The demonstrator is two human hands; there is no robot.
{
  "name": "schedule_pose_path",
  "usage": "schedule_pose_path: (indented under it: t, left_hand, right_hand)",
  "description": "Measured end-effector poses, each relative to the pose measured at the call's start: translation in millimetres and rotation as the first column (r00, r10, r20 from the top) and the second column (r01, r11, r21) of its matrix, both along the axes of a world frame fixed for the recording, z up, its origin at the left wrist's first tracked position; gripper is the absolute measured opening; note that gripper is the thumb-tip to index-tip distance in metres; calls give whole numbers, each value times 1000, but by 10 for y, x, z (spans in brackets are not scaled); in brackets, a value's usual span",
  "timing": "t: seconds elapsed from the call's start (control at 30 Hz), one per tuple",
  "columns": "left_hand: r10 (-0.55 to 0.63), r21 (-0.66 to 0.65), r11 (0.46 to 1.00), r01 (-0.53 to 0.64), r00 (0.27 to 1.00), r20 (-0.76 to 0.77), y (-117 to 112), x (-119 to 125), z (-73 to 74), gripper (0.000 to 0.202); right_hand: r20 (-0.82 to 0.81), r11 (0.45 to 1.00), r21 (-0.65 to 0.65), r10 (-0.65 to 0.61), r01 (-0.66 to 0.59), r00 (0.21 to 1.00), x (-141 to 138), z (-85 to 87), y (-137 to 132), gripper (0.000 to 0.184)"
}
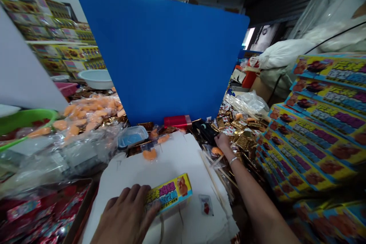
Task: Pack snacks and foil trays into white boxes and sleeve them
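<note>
My left hand [126,215] lies on a small yellow printed box [169,195] that rests on a white sheet [171,160] in front of me; its fingers curl over the box's left end. My right hand [223,142] reaches forward to the far right edge of the sheet, fingers closed among small wrapped pieces; what it holds is hidden. An orange candy [216,151] lies just below that hand. A bracelet sits on my right wrist. A small clear packet with a red piece [206,204] lies to the right of the box.
A large blue board [160,57] stands upright behind the sheet. Stacks of yellow printed boxes [320,122] fill the right side. Bags of orange candies [85,114], a green basin [25,120] and a white bowl [95,78] are at left. Thin wooden sticks [213,177] lie on the sheet's right edge.
</note>
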State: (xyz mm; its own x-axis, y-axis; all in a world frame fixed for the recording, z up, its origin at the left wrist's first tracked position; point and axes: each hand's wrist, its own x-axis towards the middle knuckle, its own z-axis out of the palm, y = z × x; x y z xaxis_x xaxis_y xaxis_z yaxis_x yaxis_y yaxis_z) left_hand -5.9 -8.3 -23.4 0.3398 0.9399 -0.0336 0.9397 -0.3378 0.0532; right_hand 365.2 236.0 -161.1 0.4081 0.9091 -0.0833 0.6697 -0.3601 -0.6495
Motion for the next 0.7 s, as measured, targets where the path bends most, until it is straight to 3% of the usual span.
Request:
schedule_pose_path:
  t: [0.13, 0.33, 0.43, 0.53, 0.6, 0.7]
  left_hand:
    - [-35, 6, 999, 35, 988, 151, -16, 19, 44, 50]
    - [-25, 29, 999, 23, 997, 78, -50, 88, 59, 45]
    - [-25, 67, 998, 20, 997, 79, -58, 95, 28, 43]
    - [-42, 113, 993, 31, 995, 93, -68, 98, 17, 39]
    - [-48, 125, 992, 33, 991, 123, -83, 109, 27, 37]
    - [-41, 102, 995, 20, 976, 213, -110, 130, 48, 30]
  right_hand:
    - [82, 999, 18, -43, 42, 996, -37, 111, -39, 18]
    - [0, 990, 120, -73, 73, 997, 23, 469, -292, 17]
    - [-98, 971, 239, 7, 16, 995, 10, 734, -569, 16]
    - [-232, 946, 305, 187, -111, 954, -231, 914, -1060, 20]
    - [-429, 917, 340, 350, -210, 833, -544, 971, -1491, 27]
    - [-777, 870, 417, 492, -264, 393, -1126, 1010, -2129, 32]
